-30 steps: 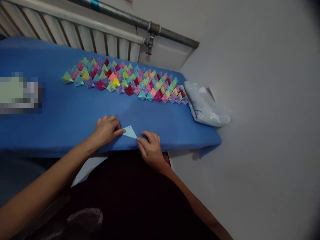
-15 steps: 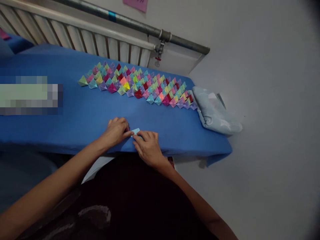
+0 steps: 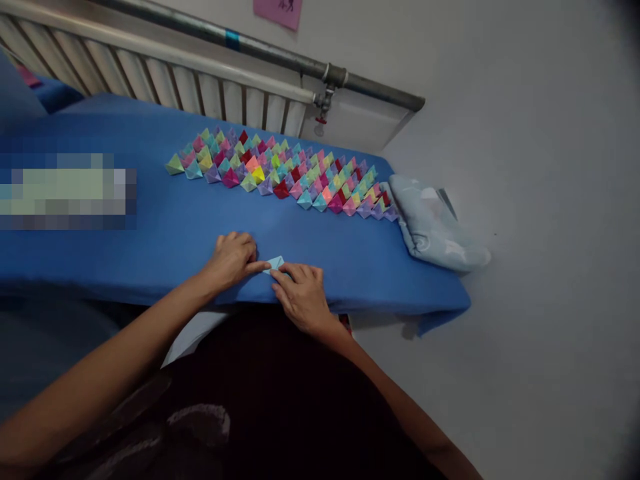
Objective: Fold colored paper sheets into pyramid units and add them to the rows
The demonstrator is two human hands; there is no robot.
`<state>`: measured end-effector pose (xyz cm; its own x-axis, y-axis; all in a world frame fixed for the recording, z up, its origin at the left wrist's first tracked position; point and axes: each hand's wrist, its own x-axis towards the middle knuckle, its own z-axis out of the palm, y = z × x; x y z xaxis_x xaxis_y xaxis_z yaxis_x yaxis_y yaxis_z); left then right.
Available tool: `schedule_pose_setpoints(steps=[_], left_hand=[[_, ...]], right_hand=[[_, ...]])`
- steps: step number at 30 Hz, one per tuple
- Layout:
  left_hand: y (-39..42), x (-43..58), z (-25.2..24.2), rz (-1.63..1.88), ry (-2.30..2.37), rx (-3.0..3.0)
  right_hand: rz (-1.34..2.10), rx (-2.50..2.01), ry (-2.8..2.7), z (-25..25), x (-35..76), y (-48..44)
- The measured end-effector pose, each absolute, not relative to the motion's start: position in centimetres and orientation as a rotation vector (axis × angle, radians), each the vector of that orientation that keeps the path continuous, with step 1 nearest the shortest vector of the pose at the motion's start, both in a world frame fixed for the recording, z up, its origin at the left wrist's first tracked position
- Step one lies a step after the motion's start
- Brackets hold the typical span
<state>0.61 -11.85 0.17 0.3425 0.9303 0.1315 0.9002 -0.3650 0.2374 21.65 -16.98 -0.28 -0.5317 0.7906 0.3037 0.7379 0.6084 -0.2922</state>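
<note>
A small piece of light blue folded paper (image 3: 275,263) lies on the blue cloth near the front edge, between my two hands. From the left, my left hand (image 3: 235,259) reaches in with curled fingers, its thumb pressing the paper's left corner. The fingertips of my right hand (image 3: 303,293) are closed together on the paper's right side and cover part of it. Beyond the hands stand rows of folded paper shapes (image 3: 281,189) in many colours, packed close together.
A blue cloth (image 3: 165,247) covers the table. At its right end lies a folded grey-blue fabric (image 3: 433,227). Behind run a white radiator (image 3: 210,97) and a metal pipe (image 3: 280,59) with a valve. A pixelated patch (image 3: 65,193) hides something on the left.
The whole scene has shifted slightly right in view. My right hand has moved a little away from my left thumb, and more of the blue paper shows between them.
</note>
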Motion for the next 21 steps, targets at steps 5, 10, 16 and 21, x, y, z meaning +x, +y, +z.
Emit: schedule_pose_setpoints(steps=[5,10,16,21], left_hand=[[-13.7,0.9,0.2,0.482,1.805,2.586],[-17.4,2.6,-0.6,0.744,1.500,2.751],[-18.7,2.5,-1.4,0.735,1.476,2.843],[-18.7,2.3,-1.6,0.731,1.491,2.868]], right_hand=[[0.182,-1.228,-2.410,-0.2,21.6,-17.0],[0.175,-1.234,-2.413,-0.1,21.6,-17.0],[0.191,-1.247,-2.425,-0.1,21.7,-17.1],[0.223,-1.254,-2.369,0.0,21.7,-17.0]])
